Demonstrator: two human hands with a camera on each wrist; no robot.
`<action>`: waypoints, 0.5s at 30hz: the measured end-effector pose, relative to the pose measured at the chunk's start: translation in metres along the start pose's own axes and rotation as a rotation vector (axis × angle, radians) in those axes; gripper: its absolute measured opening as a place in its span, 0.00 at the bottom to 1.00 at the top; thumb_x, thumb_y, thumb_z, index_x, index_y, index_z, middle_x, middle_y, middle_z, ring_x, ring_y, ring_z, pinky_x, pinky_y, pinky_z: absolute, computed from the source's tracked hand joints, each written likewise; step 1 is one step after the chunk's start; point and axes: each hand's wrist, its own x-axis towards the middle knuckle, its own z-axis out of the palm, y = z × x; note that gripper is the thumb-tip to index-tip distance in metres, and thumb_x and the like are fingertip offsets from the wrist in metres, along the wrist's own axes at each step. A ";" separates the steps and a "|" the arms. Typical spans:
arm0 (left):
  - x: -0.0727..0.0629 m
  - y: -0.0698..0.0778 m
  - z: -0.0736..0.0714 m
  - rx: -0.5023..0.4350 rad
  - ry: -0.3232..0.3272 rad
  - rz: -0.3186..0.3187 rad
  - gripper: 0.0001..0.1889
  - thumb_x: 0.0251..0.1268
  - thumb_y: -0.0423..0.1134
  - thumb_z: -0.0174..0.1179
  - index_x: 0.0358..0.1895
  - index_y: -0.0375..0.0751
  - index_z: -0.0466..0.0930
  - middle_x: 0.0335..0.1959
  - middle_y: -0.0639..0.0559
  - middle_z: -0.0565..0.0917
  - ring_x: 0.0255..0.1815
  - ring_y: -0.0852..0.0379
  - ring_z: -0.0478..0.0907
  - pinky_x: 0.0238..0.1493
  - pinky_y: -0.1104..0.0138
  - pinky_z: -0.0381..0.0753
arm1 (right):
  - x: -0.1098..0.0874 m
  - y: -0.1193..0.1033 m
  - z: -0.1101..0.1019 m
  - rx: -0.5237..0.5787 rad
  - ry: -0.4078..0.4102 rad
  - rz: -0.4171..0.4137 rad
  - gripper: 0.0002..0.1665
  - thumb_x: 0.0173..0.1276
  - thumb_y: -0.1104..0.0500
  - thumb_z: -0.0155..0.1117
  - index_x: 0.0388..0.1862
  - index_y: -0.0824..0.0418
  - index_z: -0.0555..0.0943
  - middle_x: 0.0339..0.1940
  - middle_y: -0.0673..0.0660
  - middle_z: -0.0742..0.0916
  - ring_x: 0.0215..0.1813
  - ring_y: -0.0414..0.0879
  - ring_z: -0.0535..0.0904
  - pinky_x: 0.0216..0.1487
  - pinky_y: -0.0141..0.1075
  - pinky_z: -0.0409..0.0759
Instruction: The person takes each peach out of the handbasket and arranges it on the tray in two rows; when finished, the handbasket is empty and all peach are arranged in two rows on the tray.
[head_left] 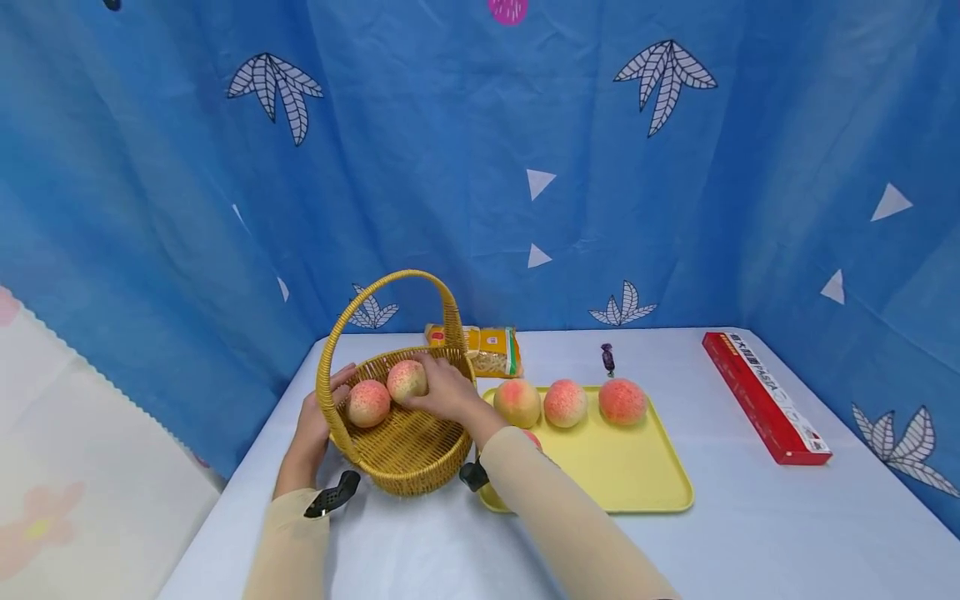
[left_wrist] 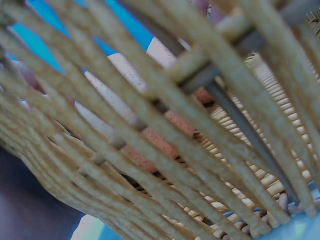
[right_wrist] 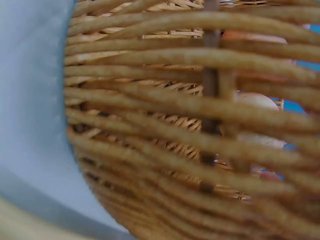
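A yellow wicker basket [head_left: 420, 481] with a tall hoop handle stands at the left of the table. My left hand [head_left: 309, 427] grips its left side, fingers at the rim beside the handle. Inside, my right hand [head_left: 447, 390] holds a pink-and-cream peach [head_left: 407, 380] from its right side. Another peach [head_left: 368, 403] lies left of it, against the basket's inner wall. Through the weave in the left wrist view a speckled pink peach [left_wrist: 155, 141] shows in part. The right wrist view is filled mostly by the basket's wall [right_wrist: 150, 107]; the right hand's fingers are not clear there.
Right of the basket lies a yellow tray [head_left: 637, 483] with several peaches, one partly hidden by my right sleeve [head_left: 555, 500]. Behind are a pasta bag [head_left: 491, 350] and a dark wrapped candy [head_left: 607, 358]. A red pasta box [head_left: 765, 398] lies at the right.
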 end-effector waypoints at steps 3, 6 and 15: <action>-0.001 0.000 0.001 -0.002 -0.001 -0.013 0.26 0.78 0.45 0.49 0.76 0.45 0.65 0.80 0.52 0.61 0.84 0.51 0.48 0.82 0.47 0.43 | 0.000 0.001 0.003 -0.013 -0.007 0.025 0.50 0.65 0.38 0.67 0.80 0.44 0.56 0.73 0.58 0.72 0.72 0.55 0.71 0.64 0.55 0.76; -0.001 -0.002 0.001 0.009 0.004 -0.011 0.26 0.78 0.47 0.49 0.76 0.47 0.65 0.80 0.53 0.62 0.84 0.52 0.48 0.82 0.47 0.43 | 0.001 0.000 0.006 -0.012 -0.008 0.040 0.50 0.65 0.38 0.67 0.80 0.43 0.55 0.73 0.58 0.72 0.72 0.55 0.70 0.64 0.55 0.76; 0.001 -0.001 0.002 0.011 0.019 0.007 0.26 0.78 0.48 0.49 0.75 0.47 0.66 0.79 0.52 0.63 0.83 0.50 0.49 0.82 0.46 0.45 | 0.007 -0.002 0.008 0.007 -0.041 0.052 0.51 0.66 0.40 0.66 0.82 0.39 0.51 0.80 0.60 0.64 0.78 0.60 0.62 0.74 0.60 0.64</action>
